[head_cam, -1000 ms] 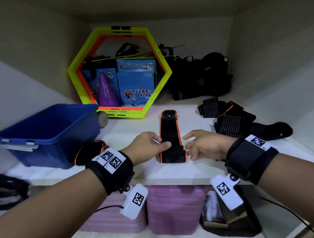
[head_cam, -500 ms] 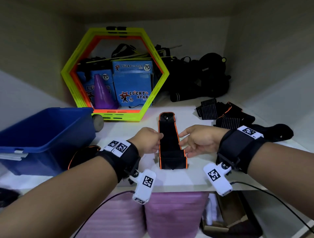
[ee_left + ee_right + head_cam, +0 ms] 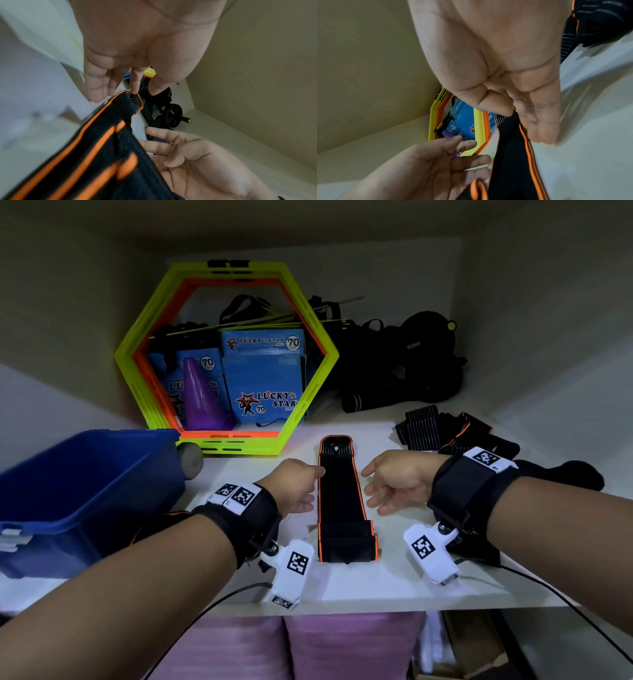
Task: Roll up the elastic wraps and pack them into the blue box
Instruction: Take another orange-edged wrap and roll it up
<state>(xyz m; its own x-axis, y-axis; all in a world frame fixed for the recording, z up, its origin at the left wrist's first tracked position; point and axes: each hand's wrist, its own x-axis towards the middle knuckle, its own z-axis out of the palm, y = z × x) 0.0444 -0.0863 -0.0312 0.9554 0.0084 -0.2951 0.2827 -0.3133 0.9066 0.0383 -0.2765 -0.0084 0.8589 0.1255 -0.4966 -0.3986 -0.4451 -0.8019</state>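
My two hands have let go of the black wrap with orange edges (image 3: 339, 501). A second ago my left hand (image 3: 295, 487) was pressing on its near end and my right hand (image 3: 394, 484) was touching its side. Now both hands sit just beside the wrap, one on each side, with loose fingers and nothing in them. My left pointer finger (image 3: 135, 82) looks like it only just reaches the far stripy end in the left wrist view.

The wrap lies flat and long on the white shelf (image 3: 376, 587), with its near end folded over once. So the rolling has only just begun, I think. More wraps (image 3: 442, 429) lie in a heap to the right of the long wrap. The blue box (image 3: 85, 491) stands well to the left of the wrap, and I cannot see anything inside it. I think I must grab the folded end next and roll it away from me
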